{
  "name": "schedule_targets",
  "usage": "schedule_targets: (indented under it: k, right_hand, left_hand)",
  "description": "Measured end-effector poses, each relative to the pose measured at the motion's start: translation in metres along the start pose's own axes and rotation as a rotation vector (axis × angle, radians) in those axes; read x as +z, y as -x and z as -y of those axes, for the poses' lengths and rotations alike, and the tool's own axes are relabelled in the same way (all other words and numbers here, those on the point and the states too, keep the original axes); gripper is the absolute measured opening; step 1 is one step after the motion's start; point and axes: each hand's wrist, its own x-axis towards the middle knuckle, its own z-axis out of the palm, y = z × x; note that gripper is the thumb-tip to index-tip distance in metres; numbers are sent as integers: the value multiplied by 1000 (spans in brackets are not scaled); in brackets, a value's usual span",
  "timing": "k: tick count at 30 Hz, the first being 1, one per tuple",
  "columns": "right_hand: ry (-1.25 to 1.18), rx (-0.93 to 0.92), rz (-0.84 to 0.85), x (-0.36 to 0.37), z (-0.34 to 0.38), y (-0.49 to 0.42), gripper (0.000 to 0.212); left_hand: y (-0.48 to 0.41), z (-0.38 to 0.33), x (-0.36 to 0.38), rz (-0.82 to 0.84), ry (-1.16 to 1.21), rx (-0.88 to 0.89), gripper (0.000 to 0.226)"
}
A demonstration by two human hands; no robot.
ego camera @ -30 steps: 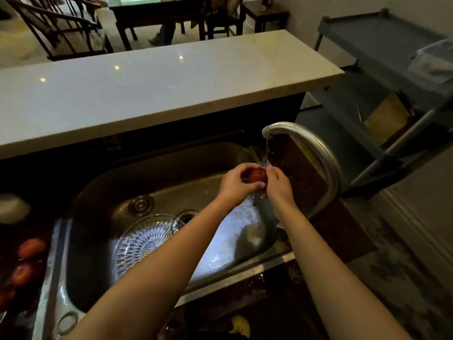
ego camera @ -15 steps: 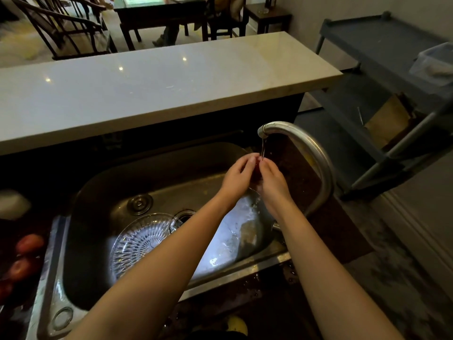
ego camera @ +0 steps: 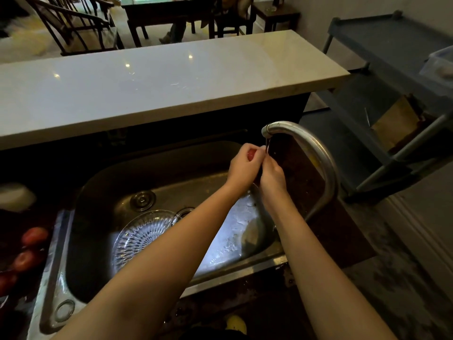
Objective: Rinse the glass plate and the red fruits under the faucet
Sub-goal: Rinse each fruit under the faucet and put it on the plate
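Both hands meet under the spout of the curved metal faucet (ego camera: 316, 153), where a thin stream of water runs. My left hand (ego camera: 241, 168) is closed around a small red fruit (ego camera: 251, 154), of which only a sliver shows between the fingers. My right hand (ego camera: 273, 176) presses against it from the right, fingers curled on the same fruit. A cut-glass plate (ego camera: 139, 235) lies flat on the floor of the steel sink (ego camera: 73, 244), left of my left forearm. More red fruits (ego camera: 34, 236) lie in the dark at the far left.
A pale stone counter (ego camera: 159, 82) runs behind the sink. The sink drain (ego camera: 142, 200) sits behind the plate. A grey shelf cart (ego camera: 392, 106) stands to the right. Dark chairs and a table (ego camera: 166, 11) stand beyond the counter.
The red fruit was plainly visible between my fingers a second ago. Both hands have since closed around it and risen closer to the spout, so only a sliver shows.
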Motion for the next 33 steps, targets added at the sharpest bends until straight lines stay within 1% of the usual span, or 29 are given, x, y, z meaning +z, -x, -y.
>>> schedule_targets:
  k: [2,3,5,6,7,10,13,16,18,22,24,26,28,30,33]
  right_hand:
    - [-50,51,-42,-4,4,-2,36]
    - [-92,61,-35,-7,6,-3,32]
    - [-193,81,22,-11,9,-3,27]
    - [-224,88,60,-12,9,-3,28]
    - [-231,85,96,-11,9,-2,28]
    - [-217,58,165,-7,10,1,34]
    - [-399,135,152,-8,14,2,44]
    - [-513,171,207,-8,15,6,47]
    - [-586,189,223,-7,15,9,47]
    - [-719,236,228,-9,14,17,51]
    - [-756,255,246,-13,13,18,48]
    - [-769,257,272,-18,13,18,43]
    - [-745,227,273,-21,14,17,42]
    - [-695,169,270,-20,15,16,43]
    - [-615,52,268,-16,17,14,34]
  left_hand:
    - [3,1,-1,82,-59,42,18]
    - [4,2,-2,140,-84,72,21]
    - [4,5,-8,251,-109,120,28]
    - [4,6,-11,281,-99,121,31]
    - [4,7,-14,284,-82,104,33]
    - [2,8,-20,215,-94,44,35]
    - [0,10,-23,210,-129,61,35]
    - [2,10,-26,216,-42,44,35]
    - [5,7,-24,210,-122,83,37]
    - [7,-2,-11,134,-307,146,37]
    - [5,-3,-6,105,-407,167,38]
    - [3,-2,-5,84,-525,232,41]
    - [2,-2,-7,103,-573,296,43]
    - [3,-2,-14,137,-525,318,46]
    - [6,-3,-28,112,-481,352,48]
